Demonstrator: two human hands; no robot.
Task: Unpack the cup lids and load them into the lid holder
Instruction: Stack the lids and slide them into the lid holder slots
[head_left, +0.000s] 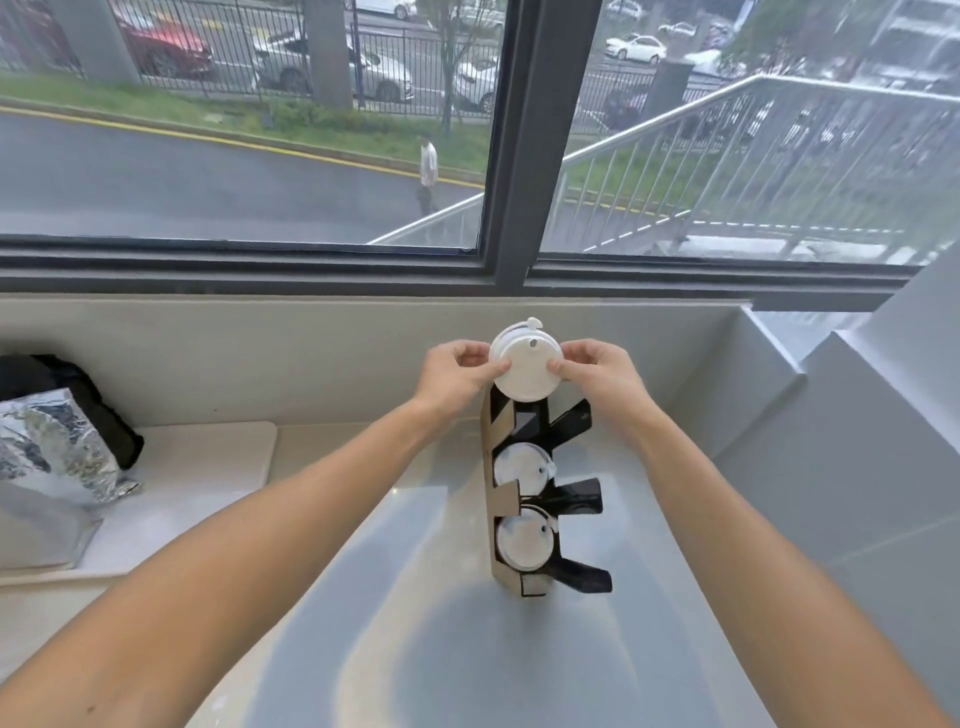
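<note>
Both hands up at the top of the lid holder (540, 499), a tall cardboard and black stand upright on the pale worktop (415, 649). The left hand (457, 374) and the right hand (597, 371) pinch a stack of white cup lids (525, 366) from either side, thumbs on its flat face, fingers curled behind the rim, each grip clamped on the stack. The stack sits right at the holder's topmost slot; how far in it is, I cannot tell. Below it, a lid in the middle slot (519, 465) and another in the bottom slot (524, 540). Well to the left of the holder, a crumpled silver foil bag (52, 457) lies on a white board (208, 467)
</note>
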